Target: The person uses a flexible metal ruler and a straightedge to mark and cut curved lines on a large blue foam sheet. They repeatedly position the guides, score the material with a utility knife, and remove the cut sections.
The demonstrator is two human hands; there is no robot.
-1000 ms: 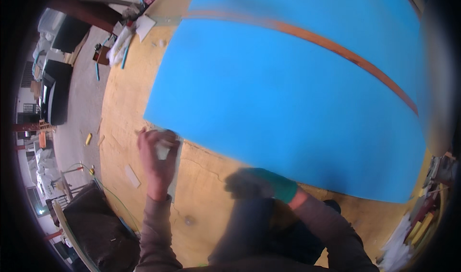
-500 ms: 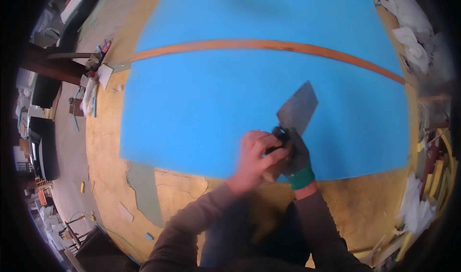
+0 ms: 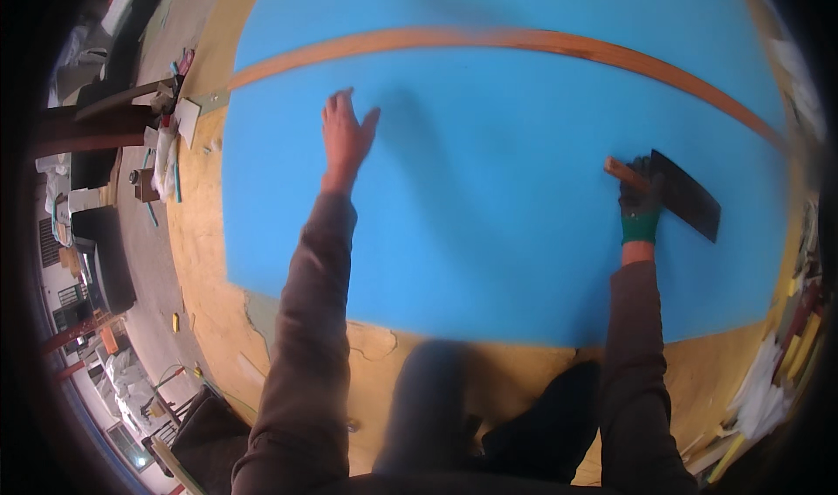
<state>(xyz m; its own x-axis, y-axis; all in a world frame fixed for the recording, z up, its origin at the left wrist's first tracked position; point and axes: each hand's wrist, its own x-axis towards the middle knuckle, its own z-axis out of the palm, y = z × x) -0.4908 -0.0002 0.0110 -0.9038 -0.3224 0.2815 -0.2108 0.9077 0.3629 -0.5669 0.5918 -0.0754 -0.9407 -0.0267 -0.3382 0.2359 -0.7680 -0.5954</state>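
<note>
My bare left hand point(image 3: 347, 137) reaches forward over a large blue sheet point(image 3: 497, 207), thumb apart from the fingers and nothing in it. It is just short of a long reddish-brown wooden strip point(image 3: 419, 38) lying across the sheet. At the right, my right hand point(image 3: 642, 202), in a black and green glove, is closed around a wide-bladed knife point(image 3: 691, 200). The knife's wooden handle points left, while its dark flat blade slants down to the right. Whether the blade touches the sheet, I cannot tell.
Under the sheet is a worn plywood surface point(image 3: 205, 224), its edge broken near my legs. Scraps and a white bag point(image 3: 166, 172) lie on the left. Yellow offcuts point(image 3: 799, 347) and white wrapping point(image 3: 758, 377) are heaped at the right.
My hands, together around the knife before, have parted. The left has let go and moved forward and left; the right has carried the knife right, with its blade turned.
</note>
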